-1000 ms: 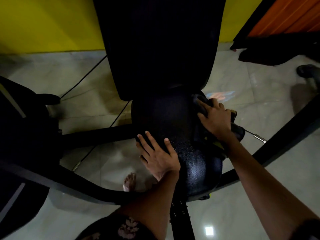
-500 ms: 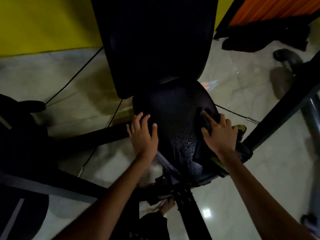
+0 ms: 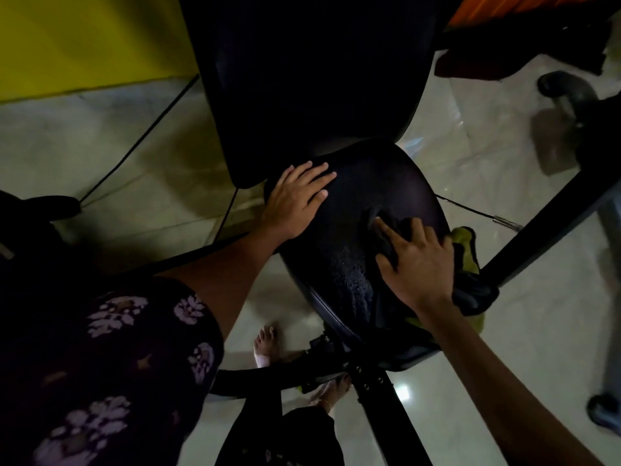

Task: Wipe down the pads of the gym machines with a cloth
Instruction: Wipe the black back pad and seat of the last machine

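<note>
Black vinyl seat pad (image 3: 376, 183) is being wiped mid-frame: right hand (image 3: 416, 264) pressing the cloth (image 3: 470, 284) flat-fingered, left hand (image 3: 295, 196) bracing, fingers straight; droplets remaining, wiping seemingly unfinished.

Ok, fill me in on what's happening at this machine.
A person is wiping the black seat pad of a gym machine. The right hand presses a dark cloth flat on the right side of the seat, while the left hand rests flat on its upper left edge. Droplets show on the seat's middle; the back pad stands behind.
</note>
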